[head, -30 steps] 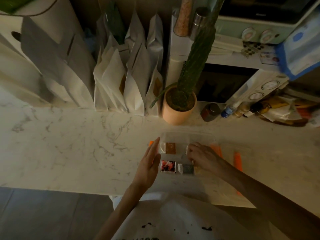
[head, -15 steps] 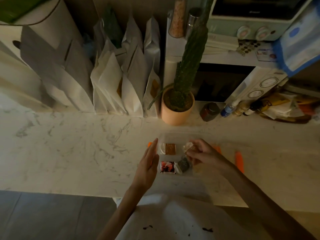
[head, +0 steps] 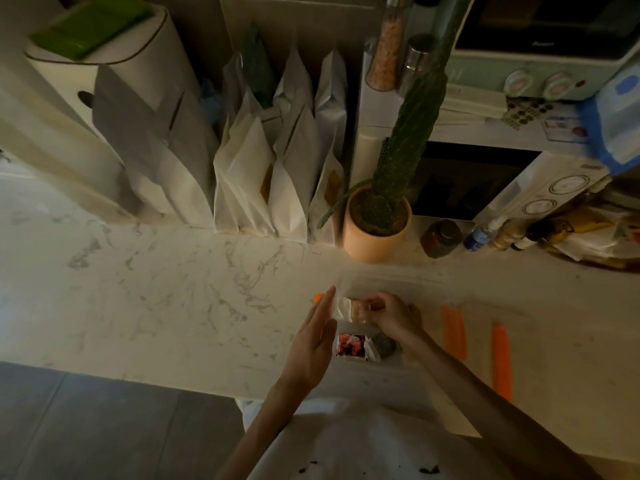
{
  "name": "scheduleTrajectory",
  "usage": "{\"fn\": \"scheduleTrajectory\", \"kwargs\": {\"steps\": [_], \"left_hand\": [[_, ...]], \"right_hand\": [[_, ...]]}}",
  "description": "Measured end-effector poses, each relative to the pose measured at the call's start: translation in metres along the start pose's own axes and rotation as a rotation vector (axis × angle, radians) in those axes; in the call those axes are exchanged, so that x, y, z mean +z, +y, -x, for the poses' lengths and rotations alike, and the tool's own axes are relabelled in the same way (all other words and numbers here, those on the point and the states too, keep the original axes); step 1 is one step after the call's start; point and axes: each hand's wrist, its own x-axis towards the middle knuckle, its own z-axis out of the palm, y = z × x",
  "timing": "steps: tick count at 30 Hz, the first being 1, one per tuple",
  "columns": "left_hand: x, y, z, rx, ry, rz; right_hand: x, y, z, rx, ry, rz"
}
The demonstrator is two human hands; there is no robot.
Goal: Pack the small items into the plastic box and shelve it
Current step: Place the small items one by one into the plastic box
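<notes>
A clear plastic box (head: pixel 388 284) sits on the marble counter near its front edge. Inside lie a red-and-white packet (head: pixel 351 346) and a dark packet (head: pixel 382 346), tilted. My right hand (head: pixel 393 315) is over the box with its fingertips pinched on a small brownish packet (head: pixel 353 310) at the box's far left. Flat and open, my left hand (head: pixel 317 337) rests against the box's left side, fingers pointing away from me. An orange clip (head: pixel 317 298) shows just beyond the left fingers.
The clear lid (head: pixel 519 317) with orange clips (head: pixel 501 362) lies right of the box. A potted cactus (head: pixel 377 226) stands just behind it. White pouches (head: pixel 273 188) line the back wall. Small bottles (head: pixel 481 233) and a jar (head: pixel 440 238) sit at the back right, below a microwave (head: pixel 540 188).
My right hand has moved from the dark packet at the box's near right to the brownish packet at the far left and pinched it. The dark packet now lies tilted. My left hand stayed put.
</notes>
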Motion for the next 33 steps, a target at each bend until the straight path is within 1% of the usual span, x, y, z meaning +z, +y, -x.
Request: {"fn": "scheduleTrajectory", "kwargs": {"steps": [3, 6, 9, 12, 14, 18, 23, 27, 28, 30, 33], "left_hand": [[0.000, 0.001, 0.000, 0.003, 0.002, -0.006], [0.000, 0.002, 0.001, 0.000, 0.000, 0.004], [0.000, 0.001, 0.000, 0.005, 0.004, 0.010], [0.001, 0.001, 0.001, 0.019, 0.006, 0.020], [0.001, 0.001, 0.001, 0.020, 0.010, 0.023], [0.000, 0.002, 0.000, 0.023, 0.008, 0.023], [0.001, 0.000, 0.000, 0.022, 0.008, 0.015], [0.001, -0.002, -0.001, 0.041, 0.001, 0.011], [0.001, -0.001, 0.000, 0.045, 0.003, 0.014], [0.002, -0.002, 0.000, 0.056, 0.012, 0.016], [0.002, -0.004, -0.001, 0.051, 0.017, 0.003]], "right_hand": [[0.000, 0.006, 0.000, 0.114, 0.004, -0.167], [-0.004, 0.017, 0.004, 0.149, 0.053, -0.216], [-0.006, 0.022, 0.003, 0.117, 0.064, -0.156], [-0.003, 0.014, 0.005, 0.084, -0.062, -0.155], [0.000, 0.008, 0.006, 0.028, -0.112, -0.132], [0.005, 0.003, 0.004, -0.034, -0.097, -0.074], [-0.005, 0.008, -0.001, -0.090, -0.163, 0.066], [-0.035, 0.014, 0.000, -0.173, -0.106, 0.194], [-0.044, 0.015, 0.002, -0.193, -0.123, 0.263], [-0.059, 0.015, 0.005, -0.242, -0.186, 0.500], [-0.068, 0.017, 0.011, -0.410, -0.259, 0.889]]}}
